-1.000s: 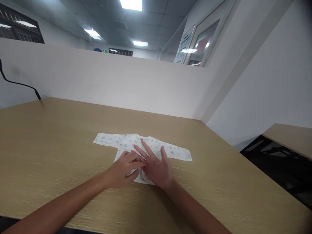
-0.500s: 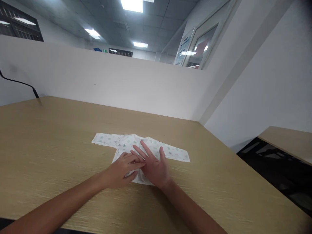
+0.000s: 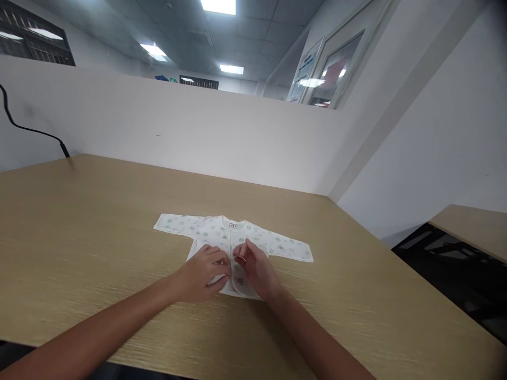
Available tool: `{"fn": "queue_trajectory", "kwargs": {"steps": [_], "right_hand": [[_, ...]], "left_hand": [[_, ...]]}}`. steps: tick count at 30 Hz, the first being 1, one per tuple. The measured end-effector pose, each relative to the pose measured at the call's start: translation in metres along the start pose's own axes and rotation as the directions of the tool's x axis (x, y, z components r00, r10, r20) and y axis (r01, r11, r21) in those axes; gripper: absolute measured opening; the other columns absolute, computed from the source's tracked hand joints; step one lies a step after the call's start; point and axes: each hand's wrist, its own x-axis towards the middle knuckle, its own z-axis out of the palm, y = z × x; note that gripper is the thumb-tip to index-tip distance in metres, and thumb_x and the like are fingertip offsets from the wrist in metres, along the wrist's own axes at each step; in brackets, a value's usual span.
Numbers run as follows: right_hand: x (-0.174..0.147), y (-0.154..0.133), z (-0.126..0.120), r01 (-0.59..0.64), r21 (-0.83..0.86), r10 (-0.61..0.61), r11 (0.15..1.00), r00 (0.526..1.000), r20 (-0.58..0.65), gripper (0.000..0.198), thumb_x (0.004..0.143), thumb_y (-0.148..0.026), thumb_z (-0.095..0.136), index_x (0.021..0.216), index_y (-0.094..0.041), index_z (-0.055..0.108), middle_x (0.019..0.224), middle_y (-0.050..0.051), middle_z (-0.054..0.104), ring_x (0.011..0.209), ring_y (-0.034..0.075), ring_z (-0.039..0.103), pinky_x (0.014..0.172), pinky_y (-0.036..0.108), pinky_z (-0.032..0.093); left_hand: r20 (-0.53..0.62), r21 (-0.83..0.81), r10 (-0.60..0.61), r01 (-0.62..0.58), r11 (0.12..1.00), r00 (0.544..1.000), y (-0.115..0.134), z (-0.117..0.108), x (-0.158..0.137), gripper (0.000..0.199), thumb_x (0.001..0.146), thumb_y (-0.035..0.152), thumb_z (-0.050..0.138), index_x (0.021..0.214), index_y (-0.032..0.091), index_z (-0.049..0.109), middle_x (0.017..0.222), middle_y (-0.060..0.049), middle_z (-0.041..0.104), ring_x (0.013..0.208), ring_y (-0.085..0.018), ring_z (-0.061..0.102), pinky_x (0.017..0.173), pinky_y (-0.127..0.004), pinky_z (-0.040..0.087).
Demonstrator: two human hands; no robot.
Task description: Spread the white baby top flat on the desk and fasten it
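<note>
Left hand [image 3: 206, 272] and right hand [image 3: 258, 270] bent over a small white shirt [image 3: 222, 232]

The shirt lies flat under and just beyond both hands, its collar away from the person and its hem showing between and below the wrists. A little label [image 3: 233, 226] sits inside the neckline, ahead of the fingers. One sleeve [image 3: 177, 225] stretches out past the left hand, the other [image 3: 290, 247] past the right, and small pale prints dot the cloth.

From where I stand, the left hand is back-up, its fingers arched and their tips down by the front opening, the thumb tucked lower with a gap beneath the fingers. I can't tell whether those tips pinch the edge. The right hand is tipped with its palm turned inward, fingers curled toward the thumb, just across the opening from the left; whether any cloth is caught there I can't make out. The two hands are close but apart, and the forearms slant in from either side.

Around them spreads the wood-toned tabletop [image 3: 119, 248]. Well beyond the hands stands a white partition [image 3: 206, 132]; far off past the left one, a black cable [image 3: 37, 131] hangs against it.
</note>
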Motion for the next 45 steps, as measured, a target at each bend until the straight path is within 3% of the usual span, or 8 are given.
{"fn": "queue_trajectory", "kwargs": {"steps": [6, 13, 18, 22, 25, 31, 39, 45], "right_hand": [[0.001, 0.002, 0.002, 0.043, -0.097, -0.042, 0.994, 0.999, 0.008, 0.061, 0.086, -0.053, 0.066, 0.042, -0.022, 0.037, 0.051, -0.002, 0.029, 0.059, 0.015, 0.037, 0.065, 0.031, 0.037], [0.014, -0.012, -0.021, 0.114, -0.033, -0.116, 0.993, 0.992, -0.059, 0.056, 0.084, -0.057, 0.069, 0.053, -0.02, 0.041, 0.047, -0.009, 0.018, 0.046, 0.007, 0.019, 0.049, 0.026, 0.026], [0.024, -0.038, -0.054, 0.218, -0.07, -0.228, 0.973, 0.955, -0.189, 0.037, 0.08, -0.054, 0.074, 0.088, -0.02, 0.06, 0.052, -0.013, 0.015, 0.043, 0.004, 0.009, 0.041, 0.021, 0.017], [0.032, -0.051, -0.078, 0.307, -0.122, -0.329, 0.944, 0.902, -0.279, 0.053, 0.072, -0.045, 0.081, 0.114, -0.027, 0.055, 0.061, -0.012, 0.039, 0.043, 0.004, 0.019, 0.04, 0.018, 0.016], [0.038, -0.053, -0.103, 0.326, -0.24, -0.394, 0.914, 0.852, -0.345, 0.052, 0.071, -0.048, 0.079, 0.112, -0.025, 0.057, 0.075, -0.007, 0.053, 0.045, 0.003, 0.026, 0.04, 0.018, 0.018], [0.046, -0.047, -0.142, 0.185, -0.589, -0.473, 0.787, 0.795, -0.381, 0.054, 0.075, -0.065, 0.063, 0.095, -0.015, 0.067, 0.064, -0.004, 0.049, 0.048, 0.008, 0.035, 0.042, 0.023, 0.026], [0.04, -0.045, -0.125, 0.091, -0.92, -0.579, 0.38, 0.799, -0.16, 0.05, 0.086, -0.058, 0.042, 0.073, -0.017, 0.068, 0.058, 0.001, 0.055, 0.061, 0.017, 0.053, 0.064, 0.03, 0.039], [0.036, -0.054, -0.133, -0.071, -0.933, -0.596, 0.351, 0.752, -0.282, 0.043, 0.08, -0.05, 0.045, 0.068, -0.018, 0.07, 0.057, 0.004, 0.061, 0.061, 0.021, 0.056, 0.064, 0.032, 0.038]], "left_hand": [[0.019, 0.041, -0.003, 0.002, 0.999, 1.0, -0.003, 0.002, -0.001, 0.026, 0.097, 0.024, 0.05, 0.073, 0.02, 0.06, 0.078, -0.003, 0.062, 0.084, -0.018, 0.055, 0.082, -0.035, 0.04], [0.021, 0.137, -0.194, 0.189, 0.972, 0.981, -0.023, 0.003, -0.001, 0.05, 0.1, 0.037, 0.042, 0.055, 0.018, 0.049, 0.056, -0.001, 0.055, 0.058, -0.015, 0.048, 0.069, -0.032, 0.035], [-0.143, 0.241, -0.58, 0.597, 0.765, 0.802, -0.054, -0.016, -0.002, 0.059, 0.099, 0.051, 0.036, 0.053, 0.019, 0.053, 0.054, -0.004, 0.056, 0.053, -0.016, 0.046, 0.058, -0.03, 0.024], [-0.168, 0.31, -0.658, 0.673, 0.672, 0.734, -0.087, -0.026, -0.01, 0.057, 0.097, 0.052, 0.035, 0.059, 0.019, 0.062, 0.066, -0.009, 0.066, 0.065, -0.021, 0.057, 0.06, -0.03, 0.027], [-0.183, 0.325, -0.684, 0.701, 0.635, 0.706, -0.108, -0.027, -0.017, 0.054, 0.096, 0.05, 0.036, 0.064, 0.019, 0.067, 0.073, -0.01, 0.07, 0.072, -0.023, 0.061, 0.061, -0.03, 0.029], [-0.167, 0.267, -0.705, 0.72, 0.64, 0.689, -0.127, -0.028, -0.023, 0.051, 0.094, 0.048, 0.036, 0.062, 0.019, 0.064, 0.071, -0.007, 0.068, 0.068, -0.021, 0.058, 0.057, -0.029, 0.024], [-0.176, 0.16, -0.729, 0.75, 0.641, 0.661, -0.13, -0.026, -0.025, 0.045, 0.089, 0.047, 0.042, 0.056, 0.019, 0.055, 0.062, -0.004, 0.06, 0.061, -0.017, 0.051, 0.057, -0.028, 0.022], [-0.174, 0.135, -0.727, 0.747, 0.651, 0.664, -0.128, -0.026, -0.025, 0.042, 0.088, 0.045, 0.044, 0.056, 0.019, 0.053, 0.062, -0.003, 0.058, 0.061, -0.017, 0.049, 0.057, -0.028, 0.023]]}}
